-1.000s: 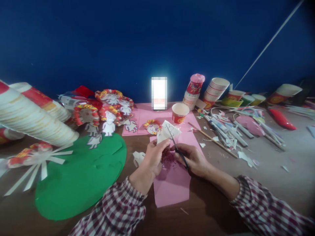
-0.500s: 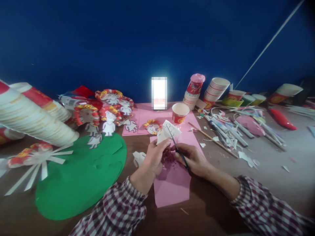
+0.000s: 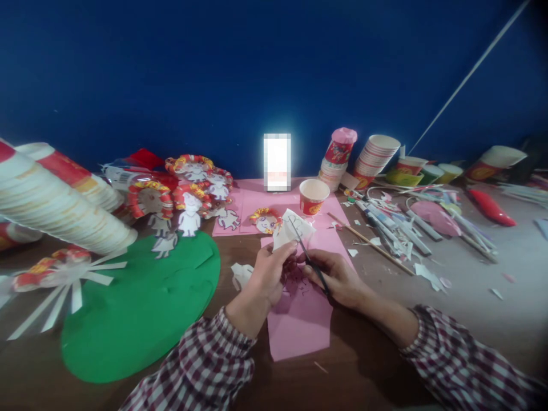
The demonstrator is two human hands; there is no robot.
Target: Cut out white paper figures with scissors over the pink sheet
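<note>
A small piece of white paper [image 3: 281, 233] with black drawn lines is pinched in my left hand [image 3: 269, 275]. My right hand [image 3: 336, 277] is closed round black scissors [image 3: 317, 274], whose blades lie across the paper. Both hands are close together above a pink sheet [image 3: 299, 331] with dark drawn lines. Just left of my left hand lies a white paper cutout [image 3: 242, 276]. Behind the paper are a decorated ring with a drawn face [image 3: 264, 221] and a red and white paper cup [image 3: 314, 197].
Green card [image 3: 141, 319] lies at the left, beside leaning cup stacks [image 3: 64, 200] and paper figures [image 3: 189, 216]. Markers [image 3: 387, 228], a wooden stick [image 3: 377, 246] and paper scraps spread over the right. More cups [image 3: 374, 160] and a glowing, pixelated rectangle [image 3: 277, 162] stand at the back.
</note>
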